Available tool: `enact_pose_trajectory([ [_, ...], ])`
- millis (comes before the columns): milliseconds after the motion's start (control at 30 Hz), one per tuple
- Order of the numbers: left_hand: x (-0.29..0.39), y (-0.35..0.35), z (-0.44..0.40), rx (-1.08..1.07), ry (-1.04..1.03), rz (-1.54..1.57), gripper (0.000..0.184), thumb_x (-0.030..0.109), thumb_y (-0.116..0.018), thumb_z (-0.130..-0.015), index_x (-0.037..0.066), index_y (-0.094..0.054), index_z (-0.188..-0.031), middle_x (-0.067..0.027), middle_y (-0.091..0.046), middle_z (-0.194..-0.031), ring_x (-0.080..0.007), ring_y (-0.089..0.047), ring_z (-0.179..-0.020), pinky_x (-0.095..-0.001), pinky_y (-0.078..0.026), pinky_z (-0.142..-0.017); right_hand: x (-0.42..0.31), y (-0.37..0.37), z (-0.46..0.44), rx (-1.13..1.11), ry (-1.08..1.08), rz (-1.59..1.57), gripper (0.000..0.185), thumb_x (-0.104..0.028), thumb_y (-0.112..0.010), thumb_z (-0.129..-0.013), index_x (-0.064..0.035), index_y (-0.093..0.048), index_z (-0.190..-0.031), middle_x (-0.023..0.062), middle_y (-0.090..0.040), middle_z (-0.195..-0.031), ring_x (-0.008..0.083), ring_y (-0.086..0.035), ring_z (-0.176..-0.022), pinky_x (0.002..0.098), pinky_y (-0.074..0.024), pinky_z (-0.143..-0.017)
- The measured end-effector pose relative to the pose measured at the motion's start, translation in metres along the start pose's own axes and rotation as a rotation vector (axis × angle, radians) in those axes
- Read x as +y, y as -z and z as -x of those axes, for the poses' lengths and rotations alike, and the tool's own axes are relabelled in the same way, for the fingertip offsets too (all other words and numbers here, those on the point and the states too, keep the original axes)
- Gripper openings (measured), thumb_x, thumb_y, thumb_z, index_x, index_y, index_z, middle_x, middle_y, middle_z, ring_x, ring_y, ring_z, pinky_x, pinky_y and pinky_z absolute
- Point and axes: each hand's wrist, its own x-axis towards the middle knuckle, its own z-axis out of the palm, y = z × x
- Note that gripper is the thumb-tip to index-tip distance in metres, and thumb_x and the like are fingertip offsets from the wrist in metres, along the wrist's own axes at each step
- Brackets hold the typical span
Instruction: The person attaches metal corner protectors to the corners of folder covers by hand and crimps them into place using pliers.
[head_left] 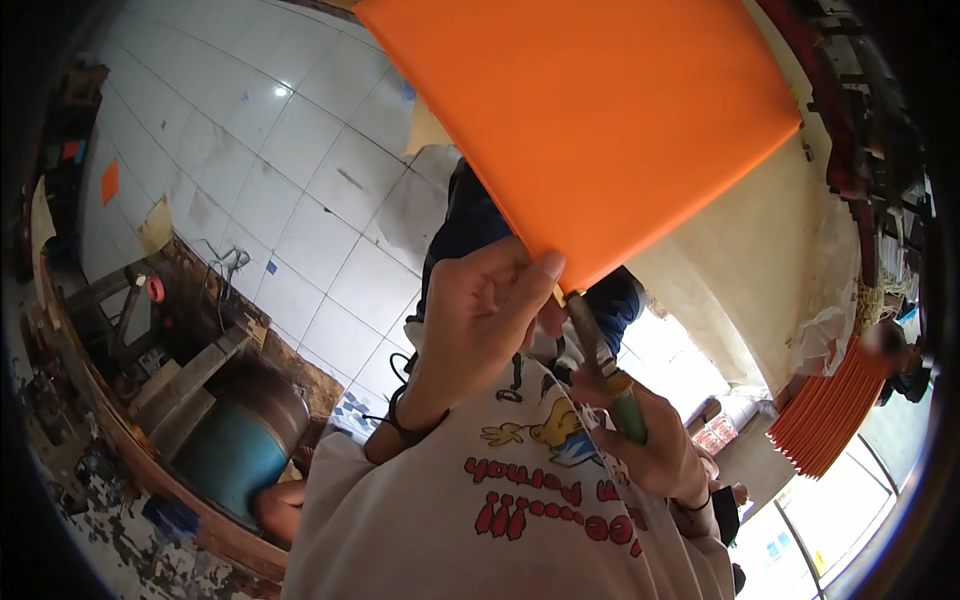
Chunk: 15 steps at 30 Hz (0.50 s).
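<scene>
A large orange panel (620,120) fills the upper middle of the view, one corner pointing down toward my body. My left hand (485,315) pinches that panel near its lower corner, thumb on top. In my right hand (650,430) is a tool with a green handle (627,408) and a dark metal blade (590,330). The tip of the blade touches or lies very near the panel's lower corner; the exact contact is too small to tell.
White floor tiles (270,200) spread at the left. A teal drum (230,455) and wooden boards stand lower left, near another person's arm (280,508). Stacked orange pieces (820,415) are at the right, below a beige sheet (770,260).
</scene>
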Motion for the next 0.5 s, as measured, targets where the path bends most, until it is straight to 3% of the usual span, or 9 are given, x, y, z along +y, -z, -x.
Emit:
enact_pose_trajectory([
  [100,0.002,-0.001,0.001,-0.015,-0.029,0.031,0.024,0.018,-0.063,-0.099,-0.004,-0.068,-0.105,-0.0080,-0.073,-0.080,-0.0083,-0.070,-0.067,-0.0185,-0.050,-0.054,-0.008,0.003,0.001,0.006,-0.222,-0.100,0.046,0.005,-0.062,-0.081,-0.0026,-0.061,-0.126,0.0155,-0.067,-0.103,0.0238,-0.064,-0.080,0.0297,-0.0490,-0.074],
  [267,0.001,-0.001,0.001,-0.030,-0.007,0.131,0.025,0.016,-0.065,-0.098,-0.008,-0.067,-0.107,-0.0125,-0.074,-0.088,-0.0116,-0.072,-0.075,-0.0223,-0.058,-0.065,0.006,0.013,0.002,0.000,-0.112,0.029,0.052,0.006,-0.062,-0.076,-0.0048,-0.062,-0.127,0.0107,-0.071,-0.108,0.0253,-0.068,-0.090,0.0340,-0.0495,-0.084],
  [333,0.003,-0.003,0.001,0.000,-0.020,0.114,0.025,0.015,-0.065,-0.098,-0.008,-0.067,-0.106,-0.0128,-0.074,-0.088,-0.0114,-0.072,-0.076,-0.0228,-0.059,-0.067,0.006,0.013,0.003,-0.009,-0.123,-0.011,0.053,0.008,-0.058,-0.075,-0.0006,-0.061,-0.127,0.0145,-0.064,-0.121,0.0263,-0.064,-0.102,0.0360,-0.0474,-0.092],
  [400,0.006,-0.008,0.004,0.058,-0.045,0.082,0.024,0.015,-0.064,-0.098,-0.008,-0.067,-0.105,-0.0121,-0.074,-0.087,-0.0104,-0.071,-0.076,-0.0223,-0.058,-0.067,0.005,0.013,0.009,-0.051,-0.246,-0.114,0.055,0.013,-0.052,-0.073,0.0079,-0.058,-0.127,0.0223,-0.049,-0.145,0.0270,-0.055,-0.126,0.0378,-0.0431,-0.106],
  [500,0.004,-0.003,0.003,0.027,-0.078,-0.026,0.024,0.015,-0.065,-0.098,-0.008,-0.068,-0.104,-0.0109,-0.074,-0.084,-0.0089,-0.071,-0.076,-0.0221,-0.058,-0.067,0.008,0.016,0.007,-0.108,-0.118,0.052,0.049,0.010,-0.051,-0.071,0.0072,-0.061,-0.120,0.0215,-0.056,-0.137,0.0241,-0.063,-0.109,0.0361,-0.0499,-0.095],
])
